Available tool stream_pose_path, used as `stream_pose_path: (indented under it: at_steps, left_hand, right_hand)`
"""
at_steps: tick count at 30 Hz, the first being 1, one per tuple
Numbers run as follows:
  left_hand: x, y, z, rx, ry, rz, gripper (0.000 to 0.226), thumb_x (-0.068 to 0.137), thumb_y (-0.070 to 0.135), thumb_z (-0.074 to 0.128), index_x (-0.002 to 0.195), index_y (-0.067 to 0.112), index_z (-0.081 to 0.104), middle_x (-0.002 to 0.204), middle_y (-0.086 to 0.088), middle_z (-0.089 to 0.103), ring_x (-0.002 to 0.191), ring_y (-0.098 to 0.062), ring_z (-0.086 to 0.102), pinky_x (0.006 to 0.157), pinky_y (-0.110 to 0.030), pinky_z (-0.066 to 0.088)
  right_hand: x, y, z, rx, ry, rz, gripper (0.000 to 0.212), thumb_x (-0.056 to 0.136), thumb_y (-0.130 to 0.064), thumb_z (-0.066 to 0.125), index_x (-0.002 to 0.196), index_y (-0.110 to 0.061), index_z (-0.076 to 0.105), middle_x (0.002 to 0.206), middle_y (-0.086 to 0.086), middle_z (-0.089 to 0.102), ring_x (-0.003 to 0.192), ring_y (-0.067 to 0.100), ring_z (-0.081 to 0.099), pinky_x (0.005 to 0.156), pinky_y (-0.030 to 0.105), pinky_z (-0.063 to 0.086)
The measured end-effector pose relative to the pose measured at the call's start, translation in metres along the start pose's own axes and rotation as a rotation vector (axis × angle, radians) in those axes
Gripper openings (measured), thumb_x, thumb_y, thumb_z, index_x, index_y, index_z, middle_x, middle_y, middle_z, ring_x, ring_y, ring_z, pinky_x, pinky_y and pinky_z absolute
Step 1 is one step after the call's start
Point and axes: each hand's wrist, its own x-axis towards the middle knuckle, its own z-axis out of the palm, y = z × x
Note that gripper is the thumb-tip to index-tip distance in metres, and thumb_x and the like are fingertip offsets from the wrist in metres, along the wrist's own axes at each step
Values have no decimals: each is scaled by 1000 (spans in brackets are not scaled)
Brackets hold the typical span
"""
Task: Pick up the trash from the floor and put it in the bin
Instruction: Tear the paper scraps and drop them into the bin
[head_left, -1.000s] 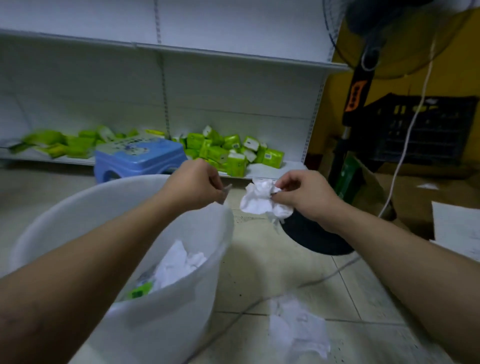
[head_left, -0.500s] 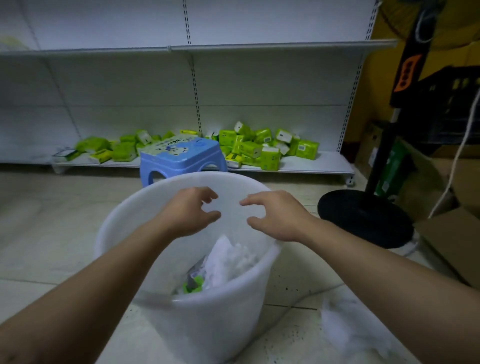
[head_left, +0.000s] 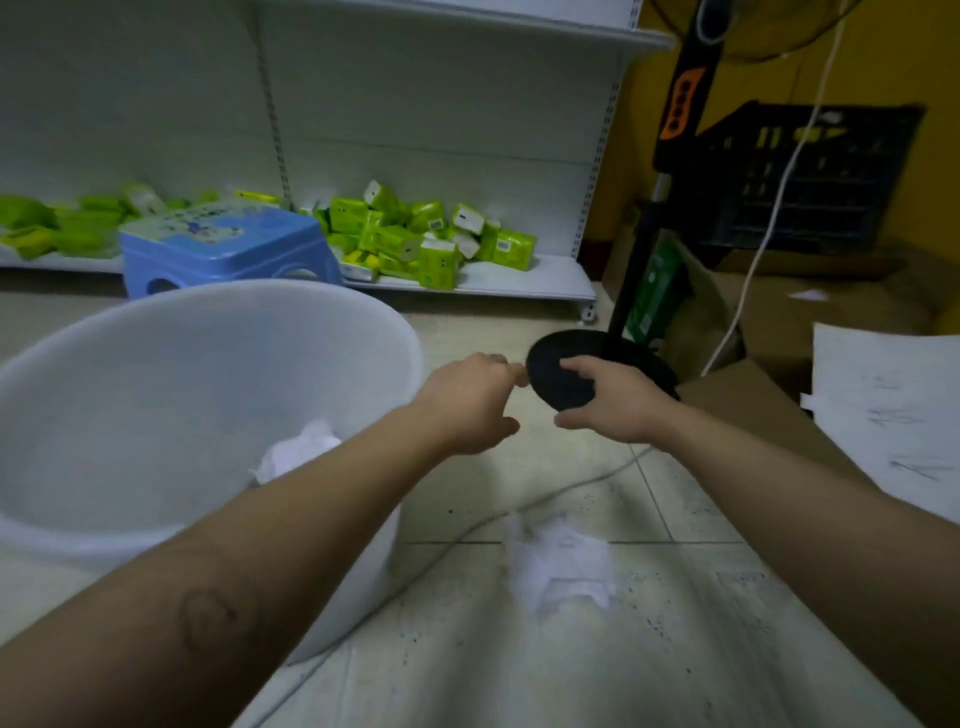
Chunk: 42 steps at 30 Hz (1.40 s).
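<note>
1. Closest to me is a crumpled white tissue (head_left: 563, 564), lying on the speckled beige tile floor (head_left: 493, 675) between my forearms and just right of the bin. I'd say that's the next bit of trash to grab.
2. A thin white cord (head_left: 571, 486) runs across the tiles just past the tissue and on toward the bin's foot. I'd guess the thing to watch is lifting the tissue without hooking that.
3. The big round white plastic bin (head_left: 260, 291) sits on my left. It's probably parked that close so every drop is a short reach. There's scrunched white paper (head_left: 298, 449) inside against the near wall, so part of the job looks done.
4. My left hand (head_left: 467, 402) and right hand (head_left: 613, 402) hover over the floor beyond the tissue, to the right of the bin's rim. They're near each other but not touching. Both are empty, with the fingers loosely curved and spread and nothing pinched, so either one is free for the next pick.
5. Right behind my hands is the flat black round base of a standing fan (head_left: 550, 376). My right hand covers part of it.
6. Further back there's a blue plastic stool (head_left: 223, 244), then a heap of bright green wrapped packs (head_left: 415, 234) on the lowest white metal shelf (head_left: 519, 280). That looks like stock, not trash, so I'd leave it alone.
</note>
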Motion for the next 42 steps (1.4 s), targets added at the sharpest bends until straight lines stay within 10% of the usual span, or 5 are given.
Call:
stream_pose_path:
  at_steps: [21,27,36,42]
  left_hand:
    - [-35,22,259,-256,-453,-359,71,82,34,66,143,24,32,151,-6,30,130,-28,39,99,-44,44]
    - [-45,14,288,-291,-374,-319,78,82,36,64,147,23,22,154,-4,28,127,-31,39,94,-42,43]
    - [-67,6,299,-258,-245,-344,30,84,24,54,113,21,62,130,-9,47,112,-25,46,84,-37,49]
    - [-70,-12,290,-417,-57,-432,20,84,31,56,96,16,60,115,-10,53,103,-28,49,74,-29,39]
  right_hand:
    - [16,155,135,-214,-536,133,52,85,-24,65,134,-16,51,141,8,49,122,25,51,93,27,41]
    - [37,150,174,-98,-535,162,96,83,-29,69,148,-43,-1,158,21,-9,142,40,21,108,42,33]
    - [33,144,214,-335,-755,171,58,94,-28,52,146,-12,32,154,15,28,140,31,30,112,38,28]
    - [46,146,198,-171,-450,31,19,88,-20,56,94,-9,70,90,10,68,82,22,60,72,26,42]
